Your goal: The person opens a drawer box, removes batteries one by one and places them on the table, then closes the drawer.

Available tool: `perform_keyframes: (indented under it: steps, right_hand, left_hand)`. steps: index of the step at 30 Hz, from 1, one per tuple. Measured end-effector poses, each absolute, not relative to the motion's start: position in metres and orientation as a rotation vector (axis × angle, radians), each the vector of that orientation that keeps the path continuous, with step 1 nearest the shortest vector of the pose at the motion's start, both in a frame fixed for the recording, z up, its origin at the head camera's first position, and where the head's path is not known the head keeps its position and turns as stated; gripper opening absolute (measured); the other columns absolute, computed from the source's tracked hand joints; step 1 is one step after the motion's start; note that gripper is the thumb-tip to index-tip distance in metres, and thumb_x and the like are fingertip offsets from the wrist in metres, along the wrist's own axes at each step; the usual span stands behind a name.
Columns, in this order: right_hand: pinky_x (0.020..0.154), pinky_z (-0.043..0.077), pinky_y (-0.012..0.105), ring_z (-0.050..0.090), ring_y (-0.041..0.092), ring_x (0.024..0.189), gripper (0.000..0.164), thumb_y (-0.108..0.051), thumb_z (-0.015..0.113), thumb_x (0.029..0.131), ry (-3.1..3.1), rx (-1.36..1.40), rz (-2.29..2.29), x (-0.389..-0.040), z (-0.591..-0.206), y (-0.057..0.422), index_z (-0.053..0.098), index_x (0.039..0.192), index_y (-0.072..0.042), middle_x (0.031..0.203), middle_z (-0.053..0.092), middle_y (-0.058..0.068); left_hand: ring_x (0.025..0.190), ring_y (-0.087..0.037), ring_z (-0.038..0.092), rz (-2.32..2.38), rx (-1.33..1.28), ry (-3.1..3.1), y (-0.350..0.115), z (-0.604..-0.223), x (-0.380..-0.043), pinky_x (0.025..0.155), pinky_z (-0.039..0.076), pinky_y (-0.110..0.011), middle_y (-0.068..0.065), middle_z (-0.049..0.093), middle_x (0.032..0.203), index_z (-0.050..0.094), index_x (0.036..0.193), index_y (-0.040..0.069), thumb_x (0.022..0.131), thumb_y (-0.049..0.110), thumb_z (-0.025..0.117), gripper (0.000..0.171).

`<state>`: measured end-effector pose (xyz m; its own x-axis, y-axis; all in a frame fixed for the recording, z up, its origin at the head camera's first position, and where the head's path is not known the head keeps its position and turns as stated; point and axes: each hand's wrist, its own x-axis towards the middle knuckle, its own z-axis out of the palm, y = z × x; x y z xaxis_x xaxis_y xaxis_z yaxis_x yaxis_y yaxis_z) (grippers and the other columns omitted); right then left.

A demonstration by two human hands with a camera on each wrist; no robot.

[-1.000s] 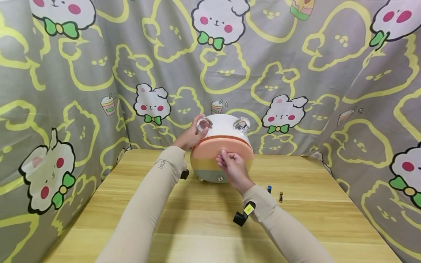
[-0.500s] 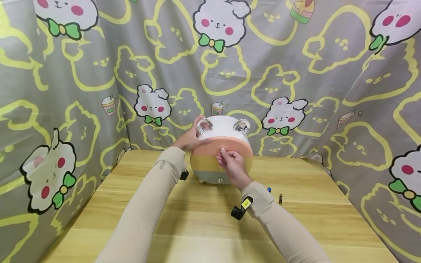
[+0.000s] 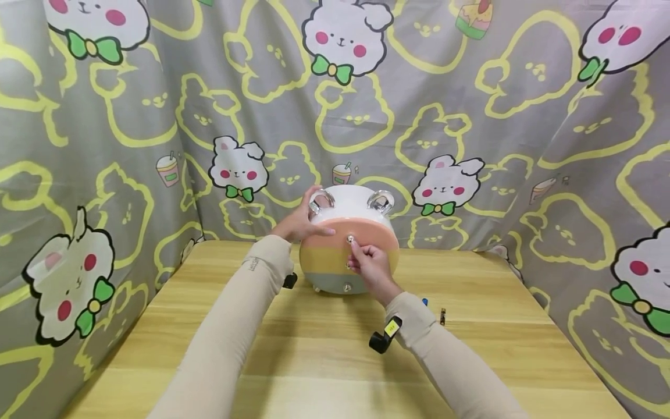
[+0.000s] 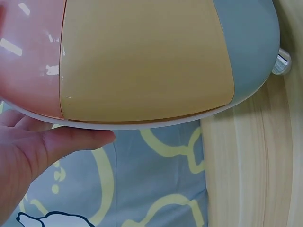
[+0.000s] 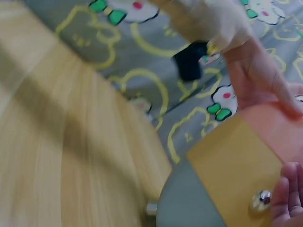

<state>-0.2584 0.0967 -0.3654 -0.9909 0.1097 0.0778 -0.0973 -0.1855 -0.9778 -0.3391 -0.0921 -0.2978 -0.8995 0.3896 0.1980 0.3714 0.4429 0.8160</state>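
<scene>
Steadying side: the left hand [image 3: 302, 220] grips the upper left shoulder of the storage box [image 3: 374, 231], its fingers apart, thumb laid over the pink front.
Storage box: standing upright on metal feet, such as the one [image 4: 282, 62] under the grey end, toward the back of the desk [image 3: 314, 361] and between the hands.
Knob side: the right hand [image 3: 376, 266] has its fingers curled, thumb tip at the lower edge of the top knob [image 3: 350, 239]; whether they pinch it or merely rest there, I cannot tell.
Pink drawer: looks flush in the head view, with no gap along its upper edge, so shutting it seems done or very nearly so.
Yellow drawer: a thin seam shows along its side edge; the front looks seated, and its knob [image 5: 261, 200] is fitted.
Grey drawer: appears closed, its knob [image 3: 347, 287] in place.
Batteries: the blue one [image 3: 425, 302] and the dark one [image 3: 442, 316], as they appear, lie loose near the right sleeve, apart from the box.
Left over: both hands are at the box, so letting go is not yet done; the drawers' contents are hidden.
</scene>
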Motion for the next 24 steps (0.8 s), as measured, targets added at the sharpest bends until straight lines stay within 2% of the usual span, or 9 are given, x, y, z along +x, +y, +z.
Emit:
perform_keyframes:
  steps: [4,8,12,16,19,24]
  right_hand:
    - [0.055,0.046,0.025,0.055,0.014,0.059,0.019,-0.018,0.065,0.085,-2.211,0.092,1.844,-0.256,-0.379,0.104,0.055,0.075,-0.005,0.069,0.059,0.008]
    - [0.055,0.046,0.025,0.056,0.012,0.061,0.016,-0.017,0.068,0.081,-2.361,0.264,1.336,-0.255,-0.390,0.108,0.055,0.080,-0.007,0.068,0.060,0.001]
    - [0.055,0.049,0.022,0.060,0.010,0.062,0.019,-0.017,0.068,0.081,-2.391,0.454,1.033,-0.257,-0.399,0.112,0.053,0.089,-0.008,0.074,0.064,0.001]
    - [0.052,0.046,0.017,0.059,0.007,0.060,0.022,-0.017,0.067,0.082,-2.379,0.596,0.798,-0.262,-0.407,0.114,0.051,0.095,-0.010,0.076,0.065,0.001]
    - [0.045,0.042,0.017,0.054,0.006,0.052,0.021,-0.018,0.066,0.083,-2.347,0.654,0.669,-0.265,-0.409,0.113,0.050,0.095,-0.010,0.069,0.061,-0.001]
    - [0.038,0.034,0.021,0.044,0.007,0.043,0.024,-0.024,0.065,0.084,-2.286,0.705,0.412,-0.270,-0.411,0.113,0.048,0.092,-0.009,0.058,0.049,-0.003]
  left_hand:
    - [0.124,-0.032,0.033,1.485,0.707,2.658,-0.092,-0.300,-0.339,0.101,0.027,-0.044,-0.017,0.020,0.144,0.004,0.135,0.050,0.058,0.035,0.086,0.114]
    - [0.124,-0.033,0.034,1.504,0.701,2.660,-0.093,-0.300,-0.340,0.100,0.028,-0.044,-0.017,0.020,0.144,0.005,0.134,0.053,0.056,0.037,0.086,0.114]
    - [0.123,-0.034,0.035,1.498,0.704,2.665,-0.093,-0.300,-0.340,0.100,0.028,-0.046,-0.018,0.021,0.143,0.005,0.134,0.053,0.056,0.038,0.086,0.113]
    - [0.124,-0.034,0.033,1.493,0.691,2.664,-0.094,-0.300,-0.340,0.101,0.027,-0.046,-0.017,0.019,0.144,0.005,0.135,0.051,0.056,0.039,0.086,0.113]
    - [0.126,-0.034,0.030,1.510,0.694,2.652,-0.094,-0.299,-0.339,0.102,0.025,-0.046,-0.016,0.017,0.145,0.005,0.137,0.047,0.057,0.037,0.086,0.114]
    - [0.128,-0.036,0.027,1.497,0.696,2.621,-0.091,-0.280,-0.316,0.103,0.023,-0.046,-0.019,0.014,0.146,0.004,0.142,0.035,0.066,0.025,0.082,0.109]
